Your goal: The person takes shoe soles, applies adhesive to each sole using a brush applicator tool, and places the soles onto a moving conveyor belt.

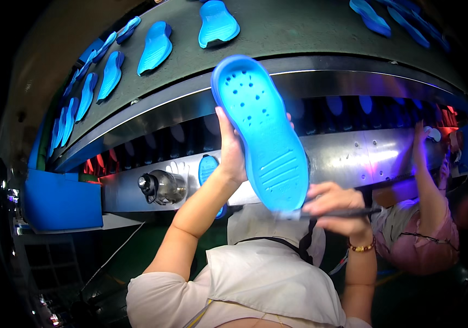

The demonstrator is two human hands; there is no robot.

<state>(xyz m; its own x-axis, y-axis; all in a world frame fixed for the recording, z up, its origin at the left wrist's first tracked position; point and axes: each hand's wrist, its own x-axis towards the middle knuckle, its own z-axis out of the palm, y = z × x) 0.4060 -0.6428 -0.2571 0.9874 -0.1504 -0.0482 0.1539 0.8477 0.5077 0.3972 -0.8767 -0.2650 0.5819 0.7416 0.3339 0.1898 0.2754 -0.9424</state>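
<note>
A bright blue shoe sole (269, 139) is raised over the metal ledge, its broad end away from me and its narrow end towards me. Small dark holes dot its far half, and slanted ridges cross the near half. My left hand (233, 150) is closed around its left side, with fingertips showing past the right edge. In my right hand (343, 210) is a slim dark-handled tool (357, 212), gripped near the sole's narrow end. The tool's pale tip is blurred by motion beside that end, so its exact kind and contact cannot be made out.
Blue soles (156, 48) lie spaced along the dark conveyor belt (294, 33). A black-capped container (163, 186) and another blue sole (207, 168) rest on the metal ledge (348, 156). At the right, a co-worker (422, 229) reaches towards the ledge.
</note>
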